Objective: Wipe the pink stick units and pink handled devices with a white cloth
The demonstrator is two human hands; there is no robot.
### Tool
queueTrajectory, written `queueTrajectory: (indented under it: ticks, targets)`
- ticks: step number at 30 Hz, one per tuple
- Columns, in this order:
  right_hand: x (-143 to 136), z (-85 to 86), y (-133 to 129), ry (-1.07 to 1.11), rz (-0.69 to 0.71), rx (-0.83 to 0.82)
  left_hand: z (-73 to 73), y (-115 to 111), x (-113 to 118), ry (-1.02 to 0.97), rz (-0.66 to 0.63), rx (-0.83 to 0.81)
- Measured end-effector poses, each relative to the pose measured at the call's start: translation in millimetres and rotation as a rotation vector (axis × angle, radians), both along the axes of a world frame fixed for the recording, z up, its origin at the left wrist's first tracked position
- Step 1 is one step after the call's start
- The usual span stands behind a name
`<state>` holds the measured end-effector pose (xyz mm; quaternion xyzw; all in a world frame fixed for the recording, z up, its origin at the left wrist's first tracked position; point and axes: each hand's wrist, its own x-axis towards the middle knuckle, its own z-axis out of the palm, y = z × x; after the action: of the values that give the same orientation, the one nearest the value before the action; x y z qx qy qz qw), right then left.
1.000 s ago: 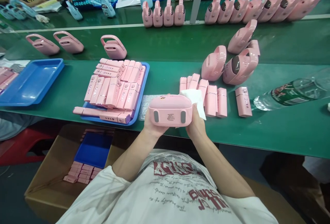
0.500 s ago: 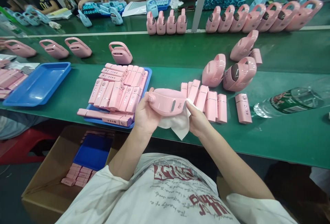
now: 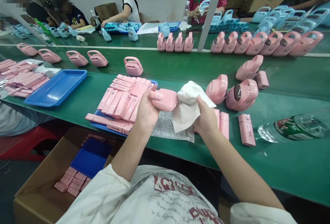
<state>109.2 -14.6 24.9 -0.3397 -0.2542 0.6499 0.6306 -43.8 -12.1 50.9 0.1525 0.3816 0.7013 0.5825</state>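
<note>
My left hand point(image 3: 147, 112) is closed around a pink plastic housing with a loop handle point(image 3: 166, 100), lifted over the bench. A white cloth point(image 3: 187, 109) is gripped in my right hand point(image 3: 206, 115), its upper left part against the housing's right end. Under the cloth lies a sheet of bubble wrap point(image 3: 171, 127). Just left of my left hand, pink rectangular blocks point(image 3: 121, 103) are stacked on a blue tray point(image 3: 99, 122). Several more pink blocks point(image 3: 224, 124) lie beside my right hand, partly hidden by it.
More pink housings point(image 3: 241, 95) stand behind my right hand. A plastic bottle point(image 3: 291, 127) lies at the right. Another blue tray point(image 3: 55, 88) is at the left. A cardboard box point(image 3: 33, 186) sits below the bench. Across the bench, people point(image 3: 129, 7) work among blue housings.
The housing has turned in my left hand, its slotted face no longer showing. The cloth has risen from beneath it to its right side. Bubble wrap has come into sight. The view has tilted up.
</note>
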Motion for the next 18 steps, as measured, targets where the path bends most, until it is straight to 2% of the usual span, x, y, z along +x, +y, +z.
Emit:
queueTrajectory:
  ticks: [3,6,8,11,13,15,18]
  targets:
    - [-1.1,-9.9,-1.8,-0.036,0.028,-0.023,-7.9,22.3,0.4,0.194,0.015,0.033]
    - [-1.5,-27.2,-12.8,-0.16,0.25,-0.068,-10.8,56.2,4.3,0.589,-0.071,0.098]
    - [-2.0,-38.0,-22.1,-0.291,0.425,0.016,-8.4,88.0,10.5,0.806,-0.152,0.136]
    - [-2.2,-45.6,-31.2,-0.415,0.572,0.213,-3.4,147.8,22.6,1.033,-0.26,0.112]
    - [-1.7,-44.9,-32.4,-0.459,0.594,0.274,-1.7,189.8,27.4,1.207,-0.278,0.056]
    - [-0.4,-41.9,-30.8,-0.496,0.567,0.268,-1.0,227.0,25.6,1.38,-0.275,-0.004]
    - [2.5,-38.0,-27.1,-0.532,0.535,0.251,0.4,266.9,10.3,1.618,-0.267,-0.071]
